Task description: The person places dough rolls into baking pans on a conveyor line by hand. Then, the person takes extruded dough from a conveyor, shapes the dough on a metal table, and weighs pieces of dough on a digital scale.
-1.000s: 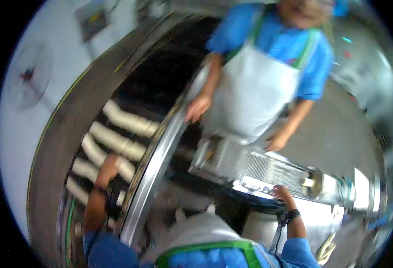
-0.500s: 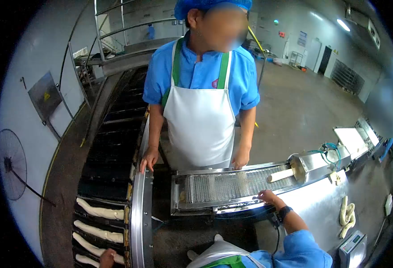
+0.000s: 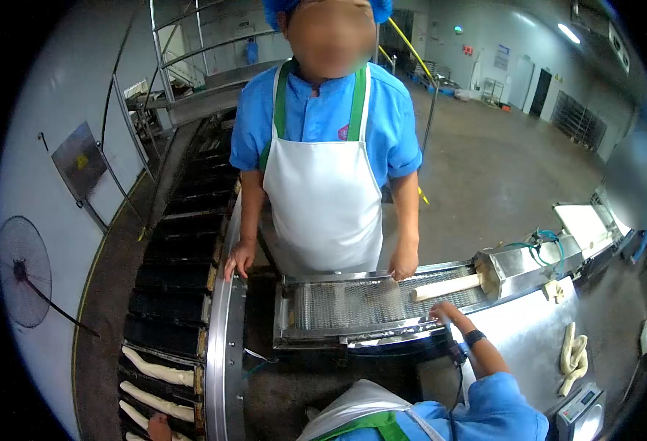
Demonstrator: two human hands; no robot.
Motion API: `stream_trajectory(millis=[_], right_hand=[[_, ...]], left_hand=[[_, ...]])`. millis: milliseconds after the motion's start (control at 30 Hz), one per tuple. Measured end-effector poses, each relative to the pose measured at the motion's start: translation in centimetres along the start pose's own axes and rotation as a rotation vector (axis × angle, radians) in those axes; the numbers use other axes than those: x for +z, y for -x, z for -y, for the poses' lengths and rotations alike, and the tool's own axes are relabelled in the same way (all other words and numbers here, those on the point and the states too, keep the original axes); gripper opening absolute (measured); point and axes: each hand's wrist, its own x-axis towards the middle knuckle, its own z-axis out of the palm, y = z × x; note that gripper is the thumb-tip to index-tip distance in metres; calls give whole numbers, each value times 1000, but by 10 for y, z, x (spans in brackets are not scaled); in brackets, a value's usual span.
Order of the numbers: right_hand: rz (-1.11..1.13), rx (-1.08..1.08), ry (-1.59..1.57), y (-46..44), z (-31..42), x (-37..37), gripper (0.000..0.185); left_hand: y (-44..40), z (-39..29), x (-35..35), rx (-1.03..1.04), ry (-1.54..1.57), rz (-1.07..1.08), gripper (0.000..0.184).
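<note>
At the bottom left, my left hand [image 3: 160, 428] is on a dough strip [image 3: 134, 415] lying in a black tray mould; its fingers look curled and are partly cut off by the frame edge. Farther up, more dough strips [image 3: 158, 366] lie in neighbouring moulds. My right hand [image 3: 445, 313] is at the near rim of the mesh conveyor [image 3: 360, 301], fingers loosely apart, with nothing visible in it. Just beyond it, a dough roll [image 3: 448, 287] sticks out of the metal machine housing [image 3: 522, 272] onto the mesh.
A co-worker in a white apron [image 3: 323, 198] stands across the conveyor, one hand on its far rim and the other on the metal rail [image 3: 220, 331]. On the steel table [image 3: 518, 342] are twisted dough [image 3: 573, 356] and a scale [image 3: 581, 404]. A fan [image 3: 23, 272] stands left.
The dough roll reaches farther left out of the housing. My left hand has shifted slightly left along the dough strip, my right slightly right. The co-worker's head has turned forward.
</note>
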Motion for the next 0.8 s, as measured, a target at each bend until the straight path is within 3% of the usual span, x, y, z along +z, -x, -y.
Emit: stream_trajectory(millis=[33, 100, 133, 167, 233, 267, 300, 367, 500, 567, 800], right_hand=[[-4, -7, -7, -15, -29, 10, 29], [-28, -371, 289, -37, -97, 30, 26], [6, -94, 196, 15, -24, -16, 24], [-51, 64, -21, 27, -16, -24, 28], [-128, 118, 94, 38, -15, -33, 29], [-147, 91, 5, 39, -29, -31, 29], [-192, 50, 167, 41, -41, -26, 29], [-195, -55, 181, 35, -95, -10, 25], [-86, 126, 63, 90, -91, 4, 20], [-151, 338, -97, 116, -92, 23, 26], [-123, 383, 93, 165, -181, 74, 27]], left_hand=[[2, 8, 6, 28, 23, -28, 26], [-5, 22, 38, 131, 89, -64, 29], [12, -63, -5, 13, -22, -38, 30], [11, -86, -11, 46, 74, 7, 34], [7, -120, 0, 40, 81, -4, 44], [-3, -118, 19, 158, 150, -36, 50], [4, -129, 20, 225, 146, -19, 54], [-10, -158, 27, 273, 131, -19, 52], [-32, -160, 77, 328, 69, -108, 57], [-44, -151, 108, 372, 22, -147, 59], [-19, -147, 123, 187, 8, 10, 57]])
